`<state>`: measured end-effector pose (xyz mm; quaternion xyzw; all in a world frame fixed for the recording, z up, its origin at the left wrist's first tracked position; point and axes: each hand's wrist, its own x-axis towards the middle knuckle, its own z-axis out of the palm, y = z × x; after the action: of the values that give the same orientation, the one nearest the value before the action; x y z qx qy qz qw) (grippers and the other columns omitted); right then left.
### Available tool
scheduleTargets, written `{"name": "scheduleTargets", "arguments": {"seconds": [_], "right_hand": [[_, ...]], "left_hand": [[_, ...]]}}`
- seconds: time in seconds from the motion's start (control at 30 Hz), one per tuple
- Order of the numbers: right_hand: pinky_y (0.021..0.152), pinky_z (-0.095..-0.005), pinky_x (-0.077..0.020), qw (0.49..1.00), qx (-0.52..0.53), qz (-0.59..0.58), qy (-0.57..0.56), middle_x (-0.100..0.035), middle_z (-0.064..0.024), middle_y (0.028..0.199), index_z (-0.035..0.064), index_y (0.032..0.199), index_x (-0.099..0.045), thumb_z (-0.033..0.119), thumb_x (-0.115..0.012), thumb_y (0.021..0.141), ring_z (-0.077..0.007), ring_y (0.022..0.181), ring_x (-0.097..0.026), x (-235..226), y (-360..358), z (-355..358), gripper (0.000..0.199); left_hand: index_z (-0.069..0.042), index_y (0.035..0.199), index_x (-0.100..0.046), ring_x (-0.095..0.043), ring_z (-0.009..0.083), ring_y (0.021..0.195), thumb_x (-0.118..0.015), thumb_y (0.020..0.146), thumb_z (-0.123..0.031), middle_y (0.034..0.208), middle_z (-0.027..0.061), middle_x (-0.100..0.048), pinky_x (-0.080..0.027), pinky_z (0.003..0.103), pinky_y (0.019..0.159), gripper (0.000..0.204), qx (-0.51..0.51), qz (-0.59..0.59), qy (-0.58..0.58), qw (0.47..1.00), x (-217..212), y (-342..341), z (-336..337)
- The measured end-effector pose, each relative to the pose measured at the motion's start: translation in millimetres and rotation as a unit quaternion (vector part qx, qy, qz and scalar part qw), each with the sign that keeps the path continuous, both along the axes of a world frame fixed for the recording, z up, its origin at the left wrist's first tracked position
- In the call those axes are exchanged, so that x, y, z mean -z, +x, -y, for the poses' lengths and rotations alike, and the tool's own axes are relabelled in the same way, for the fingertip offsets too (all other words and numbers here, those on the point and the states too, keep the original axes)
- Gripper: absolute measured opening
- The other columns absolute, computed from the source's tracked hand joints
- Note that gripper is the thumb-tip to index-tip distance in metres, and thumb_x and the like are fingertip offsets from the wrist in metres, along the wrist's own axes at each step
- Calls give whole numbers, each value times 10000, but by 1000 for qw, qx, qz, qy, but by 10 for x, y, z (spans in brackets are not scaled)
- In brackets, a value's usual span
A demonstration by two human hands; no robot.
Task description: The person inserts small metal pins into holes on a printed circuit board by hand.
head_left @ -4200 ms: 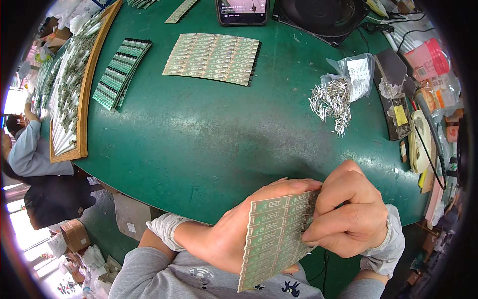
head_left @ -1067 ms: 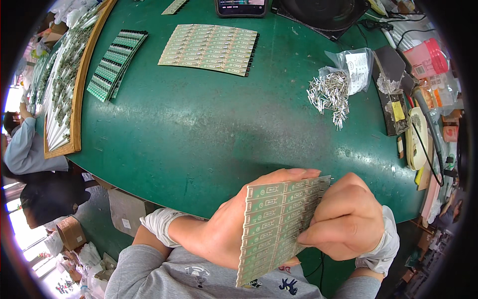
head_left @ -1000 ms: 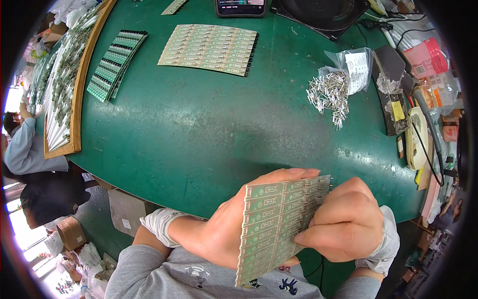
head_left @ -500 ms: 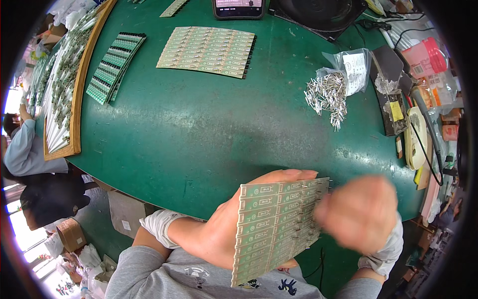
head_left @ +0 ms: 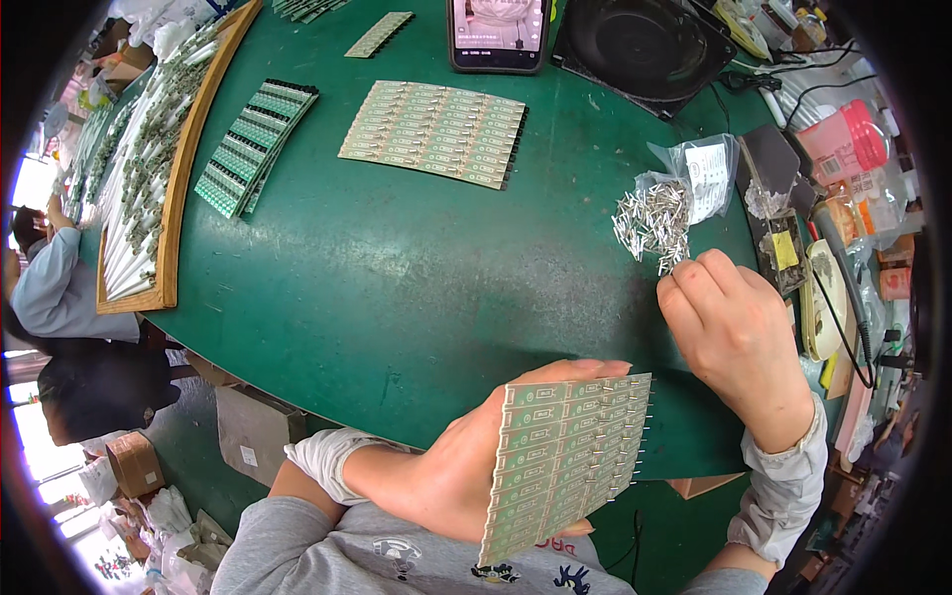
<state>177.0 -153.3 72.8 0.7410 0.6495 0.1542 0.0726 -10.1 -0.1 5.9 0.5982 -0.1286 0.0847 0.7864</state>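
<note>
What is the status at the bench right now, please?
Left hand holds circuit panel, tilted above table edge. Right hand at pin pile, fingertips on pins. Nothing between hands.

An electronics assembly workshop — a green tabletop (head_left: pixel 397 288) carries panels of small circuit boards (head_left: pixel 433 133) at the upper middle, a heap of metal pins (head_left: pixel 652 221) spilling from a plastic bag at the right, and a wooden tray (head_left: pixel 169 198) of parts at the upper left — with another worker's sleeve (head_left: pixel 50 288) at the left edge.
</note>
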Motion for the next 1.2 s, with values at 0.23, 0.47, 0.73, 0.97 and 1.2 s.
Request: {"name": "scheduleTargets", "arguments": {"seconds": [0.23, 0.47, 0.73, 0.97, 1.2], "right_hand": [[588, -329, -502, 989, 27, -108, 92, -559, -76, 822, 26, 827, -581, 2, -658, 670, -222, 770, -580, 29, 28, 33, 177], [610, -330, -528, 938, 16, -241, 248, -655, -143, 829, -3, 910, -628, -132, -703, 630, -274, 717, -647, -73, -167, 94, 317], [653, -302, -453, 820, -29, -537, 199, -610, -28, 901, 98, 893, -714, 92, -833, 645, -193, 759, -561, -151, -524, 127, 275], [638, -297, -443, 806, -42, -555, 202, -605, -28, 893, 101, 873, -718, 97, -830, 630, -197, 760, -552, -83, -581, 73, 268], [632, -296, -455, 810, -42, -546, 211, -605, -29, 892, 98, 860, -716, 95, -823, 600, -201, 764, -551, -35, -598, 59, 281]], "left_hand": [[36, 1400, -247, -387, 393, 1345, -874, 674, -185, 1451, 282, -331, -361, 451, 1074, 984, 12, -10, 66, 998, -37, 16, -44], [27, 1449, -142, -400, 307, 1342, -876, 681, -147, 1488, 246, -294, -367, 418, 1072, 1076, 23, -34, 48, 998, -88, 39, -75], [18, 1472, -121, -405, 286, 1337, -883, 672, -135, 1506, 206, -286, -369, 404, 1073, 1116, 1, -31, 7, 999, -71, 30, -50], [11, 1473, -133, -409, 281, 1333, -895, 655, -142, 1505, 208, -287, -389, 401, 1059, 1128, 11, -75, -34, 997, -109, 8, -49], [-1, 1470, -132, -420, 273, 1321, -899, 646, -139, 1505, 201, -284, -410, 396, 1045, 1134, 48, -232, -245, 940, -312, 49, -88]]}}
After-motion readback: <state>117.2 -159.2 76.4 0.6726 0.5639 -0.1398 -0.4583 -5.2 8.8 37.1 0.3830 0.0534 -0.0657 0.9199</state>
